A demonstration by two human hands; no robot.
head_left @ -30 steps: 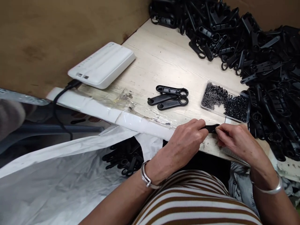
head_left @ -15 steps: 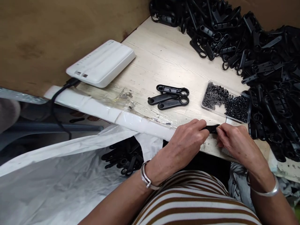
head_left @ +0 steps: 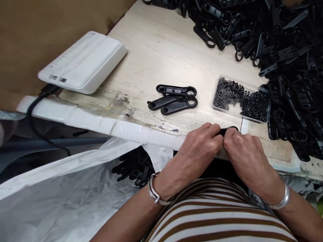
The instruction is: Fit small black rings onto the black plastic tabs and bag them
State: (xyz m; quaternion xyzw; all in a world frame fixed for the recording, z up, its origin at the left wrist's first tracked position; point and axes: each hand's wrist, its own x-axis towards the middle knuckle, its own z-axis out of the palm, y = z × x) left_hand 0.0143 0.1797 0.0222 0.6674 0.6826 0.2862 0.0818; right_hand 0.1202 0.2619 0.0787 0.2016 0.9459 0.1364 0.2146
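My left hand (head_left: 200,148) is closed around one end of a black plastic handle (head_left: 229,129) at the table's front edge. My right hand (head_left: 243,156) is closed on the same handle, its knuckles up and close beside the left. The fingertips of both hands are hidden, and most of the handle too. Three similar black handles (head_left: 178,110), each with a ring at one end, lie together to the left. Just beyond my hands, a clear plastic box (head_left: 235,106) holds tiny springs and small black parts.
A big heap of black handles (head_left: 277,60) covers the back and right of the table (head_left: 151,57). A white device (head_left: 83,64) with a black cable (head_left: 31,107) sits at the left. Below the edge, a white sack (head_left: 63,208) contains more handles (head_left: 136,168).
My right hand has shifted left along the handle, up close to my left hand, and turned knuckles up. The view has moved slightly, so the table things appear further left and higher.
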